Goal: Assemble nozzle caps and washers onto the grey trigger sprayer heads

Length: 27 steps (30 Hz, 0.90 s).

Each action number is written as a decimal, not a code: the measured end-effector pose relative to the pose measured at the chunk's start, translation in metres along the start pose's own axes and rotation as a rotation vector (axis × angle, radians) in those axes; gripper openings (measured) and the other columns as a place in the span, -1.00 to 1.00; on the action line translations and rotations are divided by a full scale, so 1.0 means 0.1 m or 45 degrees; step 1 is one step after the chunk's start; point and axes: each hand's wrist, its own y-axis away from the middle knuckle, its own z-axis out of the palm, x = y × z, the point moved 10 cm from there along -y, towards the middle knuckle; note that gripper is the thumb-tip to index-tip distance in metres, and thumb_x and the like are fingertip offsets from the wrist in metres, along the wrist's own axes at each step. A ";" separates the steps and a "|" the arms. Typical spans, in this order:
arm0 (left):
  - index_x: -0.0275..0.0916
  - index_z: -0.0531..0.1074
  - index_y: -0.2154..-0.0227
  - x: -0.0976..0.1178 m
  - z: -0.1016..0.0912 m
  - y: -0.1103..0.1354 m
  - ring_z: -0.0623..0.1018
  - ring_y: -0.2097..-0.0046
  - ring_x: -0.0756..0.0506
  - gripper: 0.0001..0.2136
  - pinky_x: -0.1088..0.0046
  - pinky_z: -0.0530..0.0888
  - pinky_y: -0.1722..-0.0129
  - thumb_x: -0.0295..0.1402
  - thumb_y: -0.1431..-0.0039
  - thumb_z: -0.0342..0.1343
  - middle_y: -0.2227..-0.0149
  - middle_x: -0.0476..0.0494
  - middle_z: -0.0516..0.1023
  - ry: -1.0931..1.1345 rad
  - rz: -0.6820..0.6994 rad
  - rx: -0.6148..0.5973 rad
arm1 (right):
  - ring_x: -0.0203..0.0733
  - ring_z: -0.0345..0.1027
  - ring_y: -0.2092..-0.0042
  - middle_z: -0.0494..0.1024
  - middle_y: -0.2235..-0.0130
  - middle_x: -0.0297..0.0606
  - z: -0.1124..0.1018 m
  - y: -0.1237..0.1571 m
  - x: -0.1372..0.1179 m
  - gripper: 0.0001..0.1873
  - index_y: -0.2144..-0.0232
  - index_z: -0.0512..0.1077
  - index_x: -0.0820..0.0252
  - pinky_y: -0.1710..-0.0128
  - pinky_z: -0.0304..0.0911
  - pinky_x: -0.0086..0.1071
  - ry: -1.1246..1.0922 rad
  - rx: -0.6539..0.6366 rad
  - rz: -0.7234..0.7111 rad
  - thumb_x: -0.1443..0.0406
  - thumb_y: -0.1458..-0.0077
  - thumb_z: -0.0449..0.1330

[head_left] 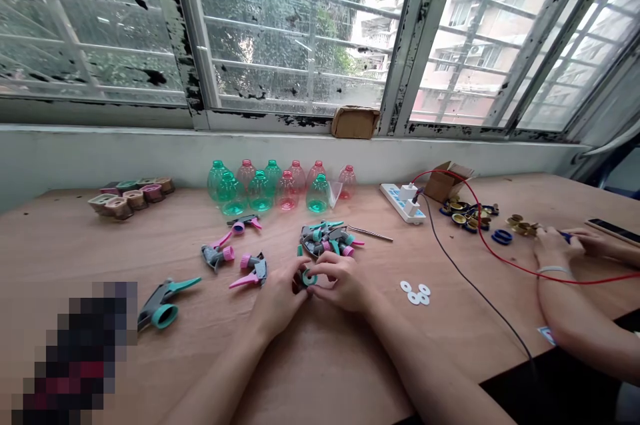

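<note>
Both my hands meet at the table's middle around a grey spray-trigger head with a teal ring cap (pixel 306 277). My left hand (pixel 278 301) grips its grey body from the left. My right hand (pixel 341 282) pinches the teal ring from the right. Just behind lies a pile of grey trigger heads (pixel 326 239) with teal and pink parts. Several loose trigger heads lie to the left: a grey and teal one (pixel 163 304), and pink-capped ones (pixel 217 254) (pixel 251 269) (pixel 241 225). Three small white washers (pixel 415 292) lie right of my right hand.
Teal and pink small bottles (pixel 280 187) stand in rows near the wall. Small trays (pixel 131 196) sit far left. A white power strip (pixel 403 201), black and red cables (pixel 493 253), a cardboard box (pixel 447 182) and metal rings (pixel 475 217) lie right, where another person's hands (pixel 563 245) work by a phone (pixel 613 231).
</note>
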 end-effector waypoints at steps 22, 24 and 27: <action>-0.17 0.35 -0.02 -0.05 0.12 -0.04 0.36 -0.16 -0.23 -0.58 0.15 0.29 -0.17 -0.45 -0.04 0.09 -0.15 -0.20 0.34 -0.179 0.074 -0.052 | -0.19 0.41 0.24 0.47 0.09 -0.22 -0.18 -0.07 0.37 -0.71 0.13 0.46 0.09 0.25 0.30 -0.37 0.142 0.184 0.320 0.25 -0.05 0.23; -0.15 0.36 -0.02 -0.05 0.13 -0.03 0.34 -0.18 -0.24 -0.58 0.14 0.27 -0.19 -0.43 -0.05 0.10 -0.18 -0.20 0.30 -0.211 0.081 -0.069 | -0.22 0.39 0.30 0.49 0.15 -0.22 -0.30 -0.03 0.45 -0.76 0.17 0.48 0.11 0.30 0.28 -0.38 0.129 0.241 0.370 0.24 -0.07 0.21; -0.14 0.38 -0.01 -0.08 0.11 -0.02 0.34 -0.18 -0.25 -0.60 0.14 0.28 -0.18 -0.41 -0.05 0.11 -0.18 -0.20 0.29 -0.249 0.069 -0.076 | -0.22 0.38 0.37 0.54 0.30 -0.25 -0.55 0.06 0.67 -0.81 0.30 0.51 0.15 0.34 0.26 -0.39 0.135 0.247 0.516 0.19 -0.08 0.18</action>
